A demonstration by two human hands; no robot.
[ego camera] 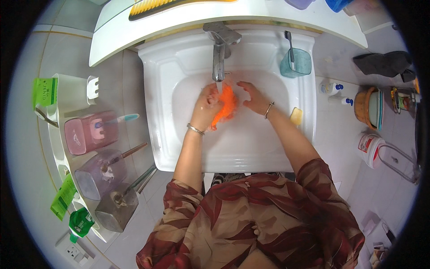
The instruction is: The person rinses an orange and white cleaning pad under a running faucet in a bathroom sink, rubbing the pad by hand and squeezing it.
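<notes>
Bright orange fabric or netting [227,102] is bunched in my left hand [205,107], under the water running from the chrome faucet [218,64]. Its lower end hangs toward the basin floor. To the right of it, my right hand [254,99] is held apart from the orange material, its fingers spread and curved with nothing in them. Both hands are inside the white ceramic washbasin [242,148]. A metal bracelet circles each wrist. The fingers of my left hand are partly hidden by the wet material.
On the basin's right rim are a teal cup [295,64] with a toothbrush [290,47] and a yellow soap bar [296,116]. A white shelf [255,15] with a comb [168,6] overhangs the back. Left, a wall rack holds cups, one a pink cup [90,132].
</notes>
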